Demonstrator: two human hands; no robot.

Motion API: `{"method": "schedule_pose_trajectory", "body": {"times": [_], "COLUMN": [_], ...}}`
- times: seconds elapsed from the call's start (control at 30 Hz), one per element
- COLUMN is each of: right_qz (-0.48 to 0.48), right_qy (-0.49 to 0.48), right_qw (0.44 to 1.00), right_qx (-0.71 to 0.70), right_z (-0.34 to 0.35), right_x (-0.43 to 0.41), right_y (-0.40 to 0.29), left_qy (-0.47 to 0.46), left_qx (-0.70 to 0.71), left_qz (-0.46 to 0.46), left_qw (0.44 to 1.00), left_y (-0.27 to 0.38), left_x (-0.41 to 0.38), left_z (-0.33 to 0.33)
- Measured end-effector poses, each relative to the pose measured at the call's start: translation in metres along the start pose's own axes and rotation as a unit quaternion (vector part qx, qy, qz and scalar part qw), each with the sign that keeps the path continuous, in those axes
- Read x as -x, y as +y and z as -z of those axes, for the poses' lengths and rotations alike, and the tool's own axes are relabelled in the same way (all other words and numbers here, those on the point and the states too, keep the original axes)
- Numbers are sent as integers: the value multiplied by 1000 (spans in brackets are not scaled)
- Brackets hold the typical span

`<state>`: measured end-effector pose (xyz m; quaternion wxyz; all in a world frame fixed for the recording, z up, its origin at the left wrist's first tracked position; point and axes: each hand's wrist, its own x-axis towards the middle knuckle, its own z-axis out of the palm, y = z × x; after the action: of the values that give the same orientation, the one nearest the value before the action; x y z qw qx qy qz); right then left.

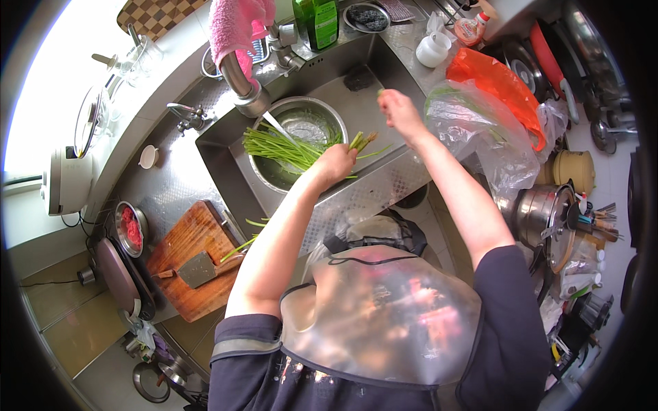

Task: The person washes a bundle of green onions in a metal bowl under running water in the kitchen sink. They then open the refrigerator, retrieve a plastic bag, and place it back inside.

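My left hand is closed around a bunch of long green stalks, their leafless lengths lying over a round steel basin and their root ends sticking out to the right. Water runs from the faucet onto the stalks and into the basin, which sits in the steel sink. To the right, my right hand is raised over the sink's right part, fingers curled, with a small green bit at the fingertips. What else it may hold is hidden by the fingers.
Left of the sink, a cleaver rests on a wooden cutting board, near a steel bowl of red meat. A clear plastic bag with greens and an orange bag lie at the right. A green detergent bottle stands behind.
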<state>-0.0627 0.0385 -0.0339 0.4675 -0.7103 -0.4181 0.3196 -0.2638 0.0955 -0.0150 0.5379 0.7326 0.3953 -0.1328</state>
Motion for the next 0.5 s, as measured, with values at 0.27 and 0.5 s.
{"method": "schedule_pose_trajectory", "body": {"times": [0.27,0.5], "right_qz": [310,359], "right_qy": [-96,-164], "right_qw": [884,825], "right_qx": [335,405], "right_z": [2,7], "right_x": [48,52], "right_y": [-18,-16], "left_qy": [-102,-173], "left_qx": [174,208], "left_qz": [65,71], "left_qw": [977,960], "left_y": [-4,1], "left_x": [5,7], "left_z": [6,20]}}
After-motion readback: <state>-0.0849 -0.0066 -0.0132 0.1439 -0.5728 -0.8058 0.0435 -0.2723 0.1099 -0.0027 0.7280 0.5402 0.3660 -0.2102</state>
